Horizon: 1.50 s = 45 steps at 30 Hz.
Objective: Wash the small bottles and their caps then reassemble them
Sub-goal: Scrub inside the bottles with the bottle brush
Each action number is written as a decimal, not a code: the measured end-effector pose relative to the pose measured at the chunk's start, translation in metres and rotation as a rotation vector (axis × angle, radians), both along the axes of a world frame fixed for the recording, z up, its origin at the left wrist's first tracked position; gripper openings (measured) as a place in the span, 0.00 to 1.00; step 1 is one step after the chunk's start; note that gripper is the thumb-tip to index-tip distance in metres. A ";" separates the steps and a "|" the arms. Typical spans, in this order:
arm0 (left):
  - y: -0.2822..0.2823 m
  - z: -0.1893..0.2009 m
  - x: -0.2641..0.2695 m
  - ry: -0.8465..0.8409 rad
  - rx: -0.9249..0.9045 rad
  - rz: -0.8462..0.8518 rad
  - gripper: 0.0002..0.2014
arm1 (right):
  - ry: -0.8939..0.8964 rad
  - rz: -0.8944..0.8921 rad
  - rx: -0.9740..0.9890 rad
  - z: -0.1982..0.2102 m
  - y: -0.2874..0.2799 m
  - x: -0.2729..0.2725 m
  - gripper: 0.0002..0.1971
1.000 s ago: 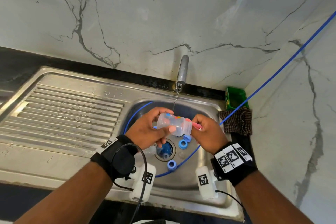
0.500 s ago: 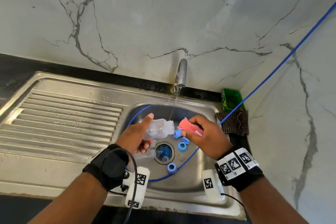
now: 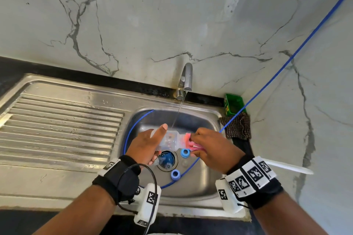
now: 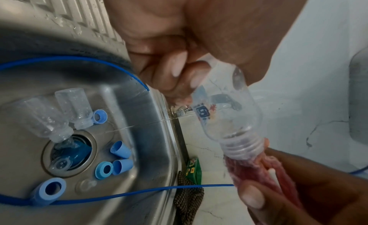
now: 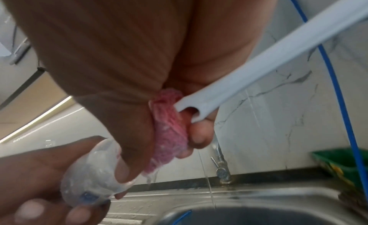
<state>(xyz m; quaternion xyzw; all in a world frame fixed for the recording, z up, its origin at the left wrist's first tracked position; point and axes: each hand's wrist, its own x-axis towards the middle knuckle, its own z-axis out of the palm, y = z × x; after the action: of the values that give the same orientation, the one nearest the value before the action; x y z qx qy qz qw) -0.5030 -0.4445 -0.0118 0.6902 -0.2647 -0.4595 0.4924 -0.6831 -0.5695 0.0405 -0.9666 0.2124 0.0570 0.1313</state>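
Note:
My left hand (image 3: 145,145) grips a small clear bottle (image 3: 170,140) sideways over the sink bowl, mouth to the right, under a thin stream of tap water. My right hand (image 3: 210,149) holds a pink sponge brush (image 3: 188,140) by its head, pressed against the bottle's threaded mouth (image 4: 243,148); its white handle (image 3: 286,167) sticks out to the right. Two more clear bottles (image 4: 39,116) (image 4: 77,108) lie by the drain. Several blue caps (image 4: 121,149) (image 3: 175,174) and a clear nipple (image 4: 59,163) lie on the sink floor. In the right wrist view the sponge (image 5: 169,134) is squeezed between the fingers.
The tap (image 3: 186,76) runs at the back of the steel sink (image 3: 191,196). A ribbed drainboard (image 3: 57,126) lies to the left. A green box (image 3: 235,106) and a checked cloth (image 3: 236,128) sit at the right corner. A blue cable (image 3: 286,61) crosses the bowl.
Half a second ago the sponge head was a little apart from the bottle's mouth; now it is against the mouth again. Both hands stay over the drain.

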 end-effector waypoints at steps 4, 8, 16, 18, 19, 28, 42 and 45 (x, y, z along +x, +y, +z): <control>-0.001 0.002 0.006 -0.084 0.018 -0.067 0.27 | -0.160 -0.147 0.262 0.006 0.003 -0.001 0.30; 0.000 0.001 0.008 -0.009 0.013 -0.088 0.25 | -0.233 -0.250 0.393 0.006 0.001 0.002 0.22; 0.001 -0.016 0.013 0.290 0.058 0.069 0.24 | -0.320 -0.154 0.267 -0.006 0.000 0.022 0.20; 0.001 -0.020 0.018 0.292 0.072 0.099 0.25 | -0.204 -0.076 0.233 -0.005 -0.003 0.021 0.22; 0.001 -0.021 0.021 0.300 0.078 0.121 0.25 | -0.131 -0.031 0.249 -0.004 -0.004 0.021 0.25; 0.001 -0.008 0.036 0.011 0.034 0.077 0.24 | -0.171 -0.114 0.298 0.001 -0.016 0.025 0.14; 0.000 -0.001 0.026 0.027 0.000 0.044 0.28 | -0.060 -0.209 0.071 0.005 -0.019 0.023 0.24; -0.002 -0.002 0.029 0.126 0.045 0.148 0.27 | -0.252 -0.126 -0.129 0.000 -0.027 0.004 0.11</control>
<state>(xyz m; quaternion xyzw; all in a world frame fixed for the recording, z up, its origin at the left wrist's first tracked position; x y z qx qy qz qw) -0.4744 -0.4463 -0.0136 0.6884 -0.1711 -0.4702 0.5252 -0.6788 -0.5969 0.0403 -0.9573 0.2577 -0.0869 0.0978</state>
